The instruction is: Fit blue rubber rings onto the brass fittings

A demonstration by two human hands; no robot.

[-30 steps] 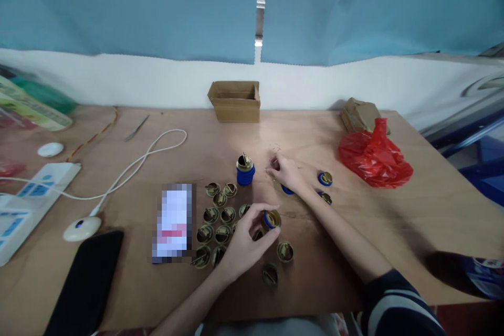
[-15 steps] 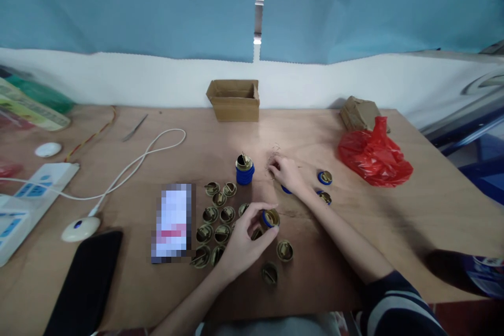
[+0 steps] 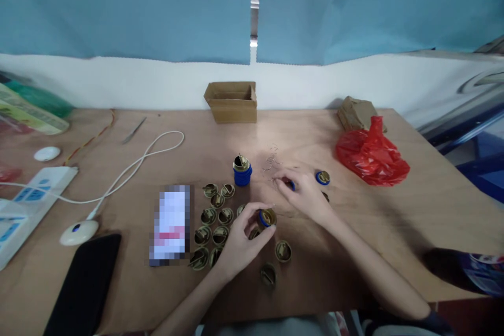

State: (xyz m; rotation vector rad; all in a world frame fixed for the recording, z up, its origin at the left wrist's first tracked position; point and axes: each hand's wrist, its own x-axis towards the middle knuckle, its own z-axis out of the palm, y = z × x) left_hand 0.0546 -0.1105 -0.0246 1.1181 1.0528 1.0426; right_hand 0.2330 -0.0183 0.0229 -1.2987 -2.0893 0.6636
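Note:
My left hand [image 3: 240, 239] pinches a small brass cup with a blue ring [image 3: 268, 217] just above the wooden table [image 3: 394, 210]. My right hand [image 3: 305, 193] hovers beside it with fingertips pinched together on a thin wire piece too small to make out. Several loose brass cups [image 3: 214, 220] lie in a cluster left of my left hand, and two more [image 3: 275, 262] lie near the table's front. A stack of blue-ringed cups [image 3: 241, 170] stands behind them. A small heap of wire springs [image 3: 271, 159] lies past my right hand.
A cardboard box [image 3: 231, 101] stands at the back wall. A red plastic bag [image 3: 372, 156] lies at right, a blue-ringed cup [image 3: 323, 177] near it. A white cable [image 3: 129, 168], power strip [image 3: 23, 207], dark phone [image 3: 84, 286] and a blurred card [image 3: 171, 224] sit at left.
My right hand has drawn back from the wire heap toward me and toward the cup in my left hand. My left hand has stayed put with the cup.

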